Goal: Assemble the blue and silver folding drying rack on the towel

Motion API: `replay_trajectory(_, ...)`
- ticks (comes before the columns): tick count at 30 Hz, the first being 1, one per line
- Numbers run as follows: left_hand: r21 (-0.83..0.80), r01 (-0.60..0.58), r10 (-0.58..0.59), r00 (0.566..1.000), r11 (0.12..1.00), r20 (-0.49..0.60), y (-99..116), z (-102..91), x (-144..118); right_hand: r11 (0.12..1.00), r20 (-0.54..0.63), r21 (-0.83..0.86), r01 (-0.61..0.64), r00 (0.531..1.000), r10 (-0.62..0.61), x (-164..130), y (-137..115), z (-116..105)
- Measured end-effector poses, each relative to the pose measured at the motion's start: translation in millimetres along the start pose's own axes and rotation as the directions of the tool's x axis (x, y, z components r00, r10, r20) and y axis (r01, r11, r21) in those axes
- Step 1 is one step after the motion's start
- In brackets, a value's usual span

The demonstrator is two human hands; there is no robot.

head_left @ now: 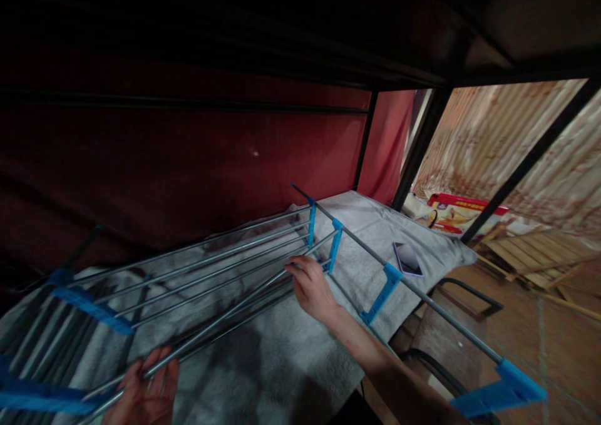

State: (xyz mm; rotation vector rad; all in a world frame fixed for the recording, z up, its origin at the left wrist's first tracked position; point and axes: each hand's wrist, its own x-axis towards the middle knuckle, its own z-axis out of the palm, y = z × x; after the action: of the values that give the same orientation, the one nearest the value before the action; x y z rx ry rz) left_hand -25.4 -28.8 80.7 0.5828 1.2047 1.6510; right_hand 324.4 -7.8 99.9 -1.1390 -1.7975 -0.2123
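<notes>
- Nearest us, toward 7 o'clock, we have our left hand (148,387) closed round a metal rod (206,330), thumb on one side and fingers on the other.
- At 6 o'clock our right hand (310,287) lies over the same rod farther along, fingers bent and tips at the metal — whether they pinch it or only rest there, we cannot tell.
- The rod belongs with a rack (335,246) that we see spread from 8 o'clock, under both hands, out to 4 o'clock; several thin bars run side by side between its blue brackets (94,303).
- Beneath the rack we find a grey cloth (277,356), wrinkled, covering the surface it lies on.
- On that cloth, near 4 o'clock and beyond the rack's long side bar, lies a phone (407,259).
- Past the cloth's edge, also toward 4 o'clock, we make out a chair (448,334) with dark curved arms.
- From 9 round to 12 o'clock a dark red sheet (225,168) stands behind the rack, within a black frame (422,146).
- Farther off, about 3 o'clock, we see a slatted wooden piece (539,253) on the floor and a red-and-yellow box (462,215) — behind both, a rippled, stained sheet (507,140) toward 2 o'clock.
</notes>
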Motion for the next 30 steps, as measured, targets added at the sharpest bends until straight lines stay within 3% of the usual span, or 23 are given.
replay_trajectory(3,-0.153,0.061,-0.058,0.998,0.986,0.019,-0.8,28.4,-9.7,0.985,-0.133,0.028,-0.171,0.976,0.173,-14.7,16.5,-16.4)
replay_trajectory(5,-0.195,0.051,-0.038,0.997,0.979,0.072,0.4,48.0,-15.8,0.95,-0.237,0.062,-0.305,0.921,0.311,-20.4,34.7,-25.0)
replay_trajectory(9,-0.226,0.014,0.018,0.991,0.974,0.136,-0.3,83.3,-25.1,0.825,-0.385,0.208,-0.525,0.732,0.563,-17.9,79.4,-34.0)
replay_trajectory(12,-0.26,0.024,0.021,0.986,0.965,0.168,0.1,106.8,-31.7,0.701,-0.347,0.325,-0.635,0.61,0.713,-6.3,104.6,-35.0)
replay_trajectory(14,-0.29,0.027,0.023,0.986,0.957,0.166,2.2,121.2,-36.8,0.677,-0.285,0.399,-0.618,0.618,0.732,2.9,113.1,-34.0)
replay_trajectory(18,-0.311,0.047,0.004,0.987,0.949,0.159,6.0,143.7,-44.1,0.692,-0.215,0.504,-0.517,0.701,0.68,17.2,118.2,-31.8)
replay_trajectory(25,-0.287,-0.042,0.094,0.981,0.957,0.168,8.5,163.4,-36.9,0.676,-0.191,0.539,-0.502,0.709,0.679,22.5,124.5,-37.2)
replay_trajectory(30,-0.269,-0.118,0.174,0.966,0.956,0.194,15.8,170.1,-32.3,0.665,-0.196,0.536,-0.52,0.689,0.697,20.8,130.7,-37.5)
